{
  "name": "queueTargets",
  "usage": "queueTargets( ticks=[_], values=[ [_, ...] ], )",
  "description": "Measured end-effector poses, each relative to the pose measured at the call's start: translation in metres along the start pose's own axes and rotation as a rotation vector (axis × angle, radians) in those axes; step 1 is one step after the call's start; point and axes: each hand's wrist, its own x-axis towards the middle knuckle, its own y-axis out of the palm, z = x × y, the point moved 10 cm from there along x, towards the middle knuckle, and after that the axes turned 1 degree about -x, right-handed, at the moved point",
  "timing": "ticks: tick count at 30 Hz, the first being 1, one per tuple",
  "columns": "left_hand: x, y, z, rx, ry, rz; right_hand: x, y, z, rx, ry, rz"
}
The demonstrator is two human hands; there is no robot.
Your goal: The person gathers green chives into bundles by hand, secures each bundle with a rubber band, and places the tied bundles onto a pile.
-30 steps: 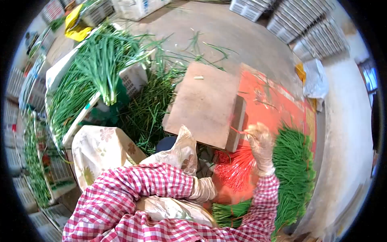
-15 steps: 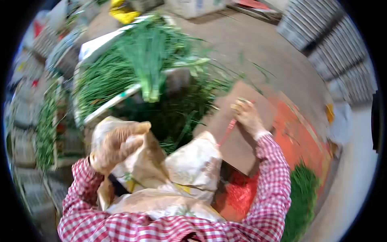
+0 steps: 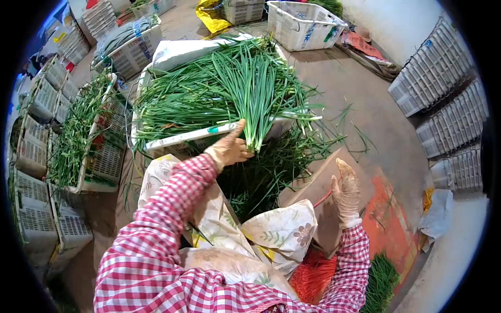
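Readable text: none | top-centre white crate [image 3: 286,28]: blue marks [image 3: 310,32], too small to read

The bundle of long green stalks [image 3: 253,88] lay on looser greens [image 3: 182,101], leaves fanned toward the far edge of the white crate [image 3: 188,137], its pale, gathered ends jutting over the near edge, right of the middle. A thin red tie [image 3: 324,198], unfastened, curved slackly above the brown box [image 3: 324,169]; more red ties [image 3: 313,274] were heaped just beside its near edge.
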Motion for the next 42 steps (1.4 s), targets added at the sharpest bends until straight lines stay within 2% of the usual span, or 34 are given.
queueTargets(
  ticks=[2,3,6,8,10,11,13,14,15,16,17,18,20,22,23,24,25,26,27,28,29,30,31,32,33,34,38,40,41,42],
  values=[
    [0.031,0.008,0.000,-0.163,0.078,0.020,0.000,-0.011,0.021,-0.028,-0.003,-0.016],
    [0.041,0.002,0.003,-0.250,0.093,-0.100,-0.004,-0.013,0.027,-0.036,0.018,0.004],
    [0.066,0.008,-0.002,-0.482,0.213,0.121,-0.026,-0.024,0.033,-0.052,0.019,-0.010],
    [0.070,0.022,-0.017,-0.650,0.270,0.255,-0.043,-0.030,0.021,-0.040,0.099,-0.002],
    [0.077,0.010,-0.013,-0.626,0.198,0.162,-0.059,-0.035,0.011,-0.044,0.141,0.007],
    [0.068,0.020,-0.014,-0.726,0.103,0.168,-0.072,-0.041,0.006,-0.054,0.187,0.011],
    [0.044,0.033,-0.017,-0.739,0.018,0.159,-0.080,-0.058,0.008,-0.069,0.223,-0.019],
    [0.031,0.051,-0.017,-0.828,-0.115,0.341,-0.078,-0.065,0.010,-0.069,0.219,-0.045],
    [0.014,0.064,-0.021,-0.803,-0.110,0.358,-0.073,-0.078,0.021,-0.117,0.189,-0.106],
    [0.005,0.063,-0.029,-0.656,0.025,0.270,-0.066,-0.092,0.035,-0.165,0.153,-0.159],
    [-0.008,0.079,-0.037,-0.492,0.135,0.320,-0.058,-0.097,0.050,-0.188,0.112,-0.123],
    [-0.034,0.105,-0.034,-0.394,0.131,0.268,-0.052,-0.101,0.070,-0.201,0.059,-0.083],
    [-0.077,0.157,-0.025,-0.059,0.160,0.315,-0.052,-0.084,0.104,-0.415,0.028,0.121],
    [-0.097,0.184,0.016,0.286,0.066,0.353,-0.070,-0.068,0.145,-0.651,-0.288,-0.025],
    [-0.109,0.205,0.038,0.469,0.044,0.501,-0.078,-0.064,0.154,-0.696,-0.363,-0.071],
    [-0.122,0.220,0.063,0.533,-0.092,0.588,-0.087,-0.063,0.165,-0.738,-0.438,-0.116],
    [-0.136,0.234,0.087,0.609,-0.222,0.680,-0.097,-0.065,0.166,-0.733,-0.422,-0.072],
    [-0.153,0.240,0.109,0.561,-0.466,0.706,-0.107,-0.067,0.166,-0.727,-0.405,-0.028],
    [-0.156,0.241,0.122,0.590,-0.515,0.778,-0.117,-0.069,0.168,-0.721,-0.387,0.015],
    [-0.152,0.246,0.126,0.634,-0.356,0.892,-0.126,-0.071,0.164,-0.792,-0.370,0.092],
    [-0.149,0.249,0.130,0.669,-0.186,0.986,-0.126,-0.083,0.164,-0.709,-0.337,0.210],
    [-0.144,0.251,0.134,0.631,-0.151,1.019,-0.126,-0.086,0.161,-0.706,-0.338,0.216],
    [-0.140,0.252,0.139,0.592,-0.117,1.051,-0.134,-0.068,0.135,-0.359,-0.076,0.529],
    [-0.141,0.243,0.172,0.722,-0.397,1.191,-0.155,-0.048,0.117,0.003,0.190,0.818],
    [-0.138,0.244,0.177,0.781,-0.529,1.241,-0.145,-0.066,0.122,-0.042,0.047,0.493],
    [-0.136,0.244,0.180,0.847,-0.658,1.292,-0.151,-0.069,0.113,-0.039,0.018,0.494],
    [-0.082,0.280,0.103,1.160,-0.468,0.945,-0.116,-0.086,0.058,-0.197,0.061,0.348],
    [-0.040,0.280,0.064,1.146,-0.041,0.708,-0.099,-0.084,0.022,-0.257,0.086,0.278],
    [-0.032,0.274,0.044,1.244,0.107,0.620,-0.094,-0.074,0.000,-0.331,0.121,0.283],
    [-0.027,0.267,0.028,1.413,0.378,0.621,-0.091,-0.061,-0.022,-0.401,0.159,0.290]
  ],
)
